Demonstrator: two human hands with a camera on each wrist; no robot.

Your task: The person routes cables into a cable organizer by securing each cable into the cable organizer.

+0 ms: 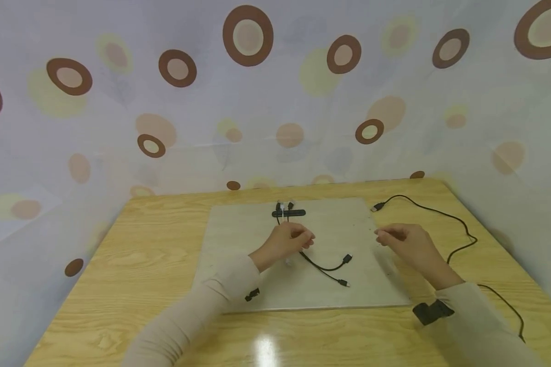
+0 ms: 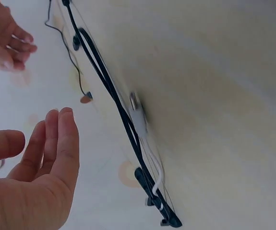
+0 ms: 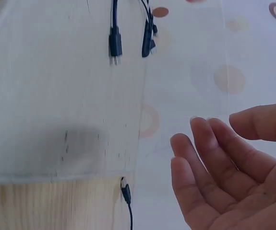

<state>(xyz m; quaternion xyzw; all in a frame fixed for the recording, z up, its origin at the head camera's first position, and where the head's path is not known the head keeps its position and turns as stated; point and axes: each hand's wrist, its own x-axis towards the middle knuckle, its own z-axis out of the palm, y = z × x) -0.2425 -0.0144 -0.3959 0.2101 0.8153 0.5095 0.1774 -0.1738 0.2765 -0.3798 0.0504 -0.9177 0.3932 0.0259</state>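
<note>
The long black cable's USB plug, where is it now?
Right side of the head view: the USB plug lies on the wooden table, beside the far right corner of the pale board, beyond the right hand.

glossy wood table point(image 1: 142, 255), smooth board point(image 1: 335, 227), plastic plug point(image 3: 114, 43)

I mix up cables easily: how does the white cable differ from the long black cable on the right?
Place: the white cable is over the pale board; the long black cable lies on the wooden table. Length: the white cable shows only a short stretch; the long black cable winds along the table's right side. Both are thin and metal-tipped.
</note>
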